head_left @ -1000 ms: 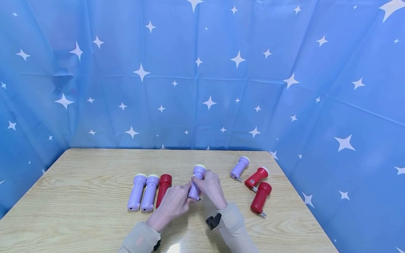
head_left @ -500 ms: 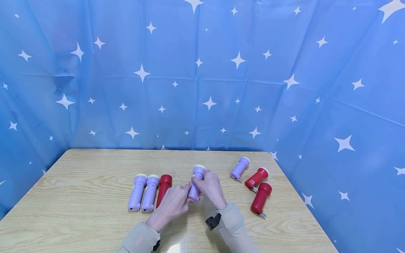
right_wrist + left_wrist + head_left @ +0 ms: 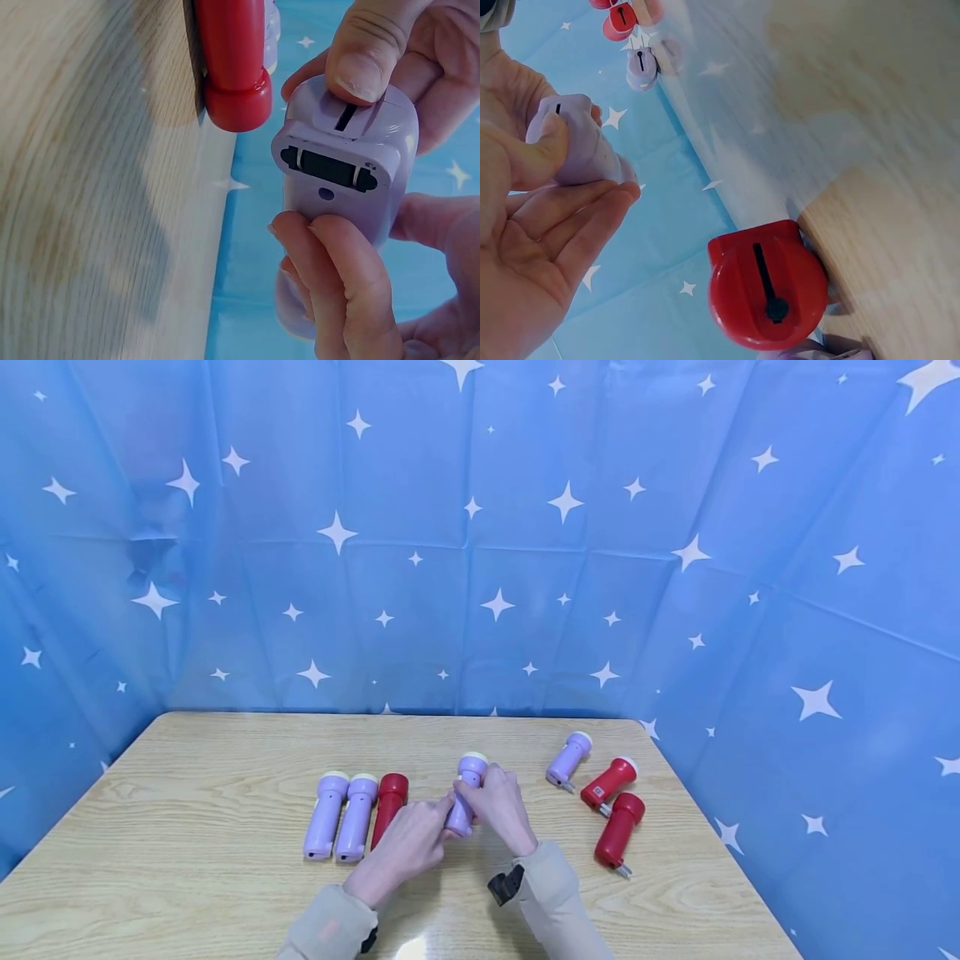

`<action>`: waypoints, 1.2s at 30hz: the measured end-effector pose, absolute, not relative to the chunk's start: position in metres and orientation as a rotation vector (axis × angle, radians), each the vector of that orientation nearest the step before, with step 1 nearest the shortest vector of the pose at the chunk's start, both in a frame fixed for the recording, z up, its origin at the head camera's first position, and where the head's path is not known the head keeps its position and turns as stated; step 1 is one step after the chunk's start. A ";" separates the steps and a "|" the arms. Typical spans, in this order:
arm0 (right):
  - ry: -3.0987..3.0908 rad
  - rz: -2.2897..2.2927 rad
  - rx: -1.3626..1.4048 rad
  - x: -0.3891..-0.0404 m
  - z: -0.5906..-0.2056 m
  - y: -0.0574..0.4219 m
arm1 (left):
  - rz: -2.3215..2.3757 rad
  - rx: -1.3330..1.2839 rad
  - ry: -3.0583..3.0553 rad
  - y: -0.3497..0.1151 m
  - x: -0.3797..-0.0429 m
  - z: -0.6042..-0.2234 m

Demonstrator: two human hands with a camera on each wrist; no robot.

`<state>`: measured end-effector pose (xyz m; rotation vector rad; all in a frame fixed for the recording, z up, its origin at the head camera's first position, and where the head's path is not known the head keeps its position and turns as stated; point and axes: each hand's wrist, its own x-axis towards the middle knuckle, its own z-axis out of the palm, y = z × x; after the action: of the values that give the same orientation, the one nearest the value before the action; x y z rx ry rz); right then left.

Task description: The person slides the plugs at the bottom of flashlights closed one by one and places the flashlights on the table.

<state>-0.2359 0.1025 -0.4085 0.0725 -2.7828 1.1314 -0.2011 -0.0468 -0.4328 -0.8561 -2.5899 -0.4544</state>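
Both hands hold a purple flashlight (image 3: pixel 460 816) with a whitish head rim over the middle of the table. The left hand (image 3: pixel 415 841) has its thumb on the slotted base, as the left wrist view shows, with straighter fingers along the underside. My right hand (image 3: pixel 498 802) grips the body from the other side, fingers curled round it. In the right wrist view the base of the flashlight (image 3: pixel 390 135) faces the camera, and two prongs lie flat in its dark recess. The head end is partly hidden by fingers.
Left of the hands, two purple flashlights (image 3: pixel 324 818) and a red flashlight (image 3: pixel 389 802) lie in a row, the red one partly covered by the left hand. At right lie another purple flashlight (image 3: pixel 567 762) and two red flashlights (image 3: pixel 619 831), prongs out. A starry blue curtain (image 3: pixel 420 585) hangs behind the wooden table (image 3: pixel 187 802).
A small dark bit sticking out at the held flashlight's lower end one second ago no longer shows. Both hands have stayed in nearly the same place.
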 end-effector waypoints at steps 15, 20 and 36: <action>-2.787 1.241 0.098 -0.241 -0.418 0.100 | -0.565 -0.923 -2.701 -0.062 -0.206 -0.430; -2.770 1.382 0.112 -0.243 -0.421 0.096 | -0.641 -0.875 -2.761 -0.074 -0.208 -0.428; -2.838 1.359 0.144 -0.246 -0.429 0.079 | -0.604 -0.084 -3.064 -0.109 -0.211 -0.427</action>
<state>-0.2459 0.0793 -0.4294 0.1437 -2.8381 1.3591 -0.2112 -0.1092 -0.4268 -0.0837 -3.0643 -0.6043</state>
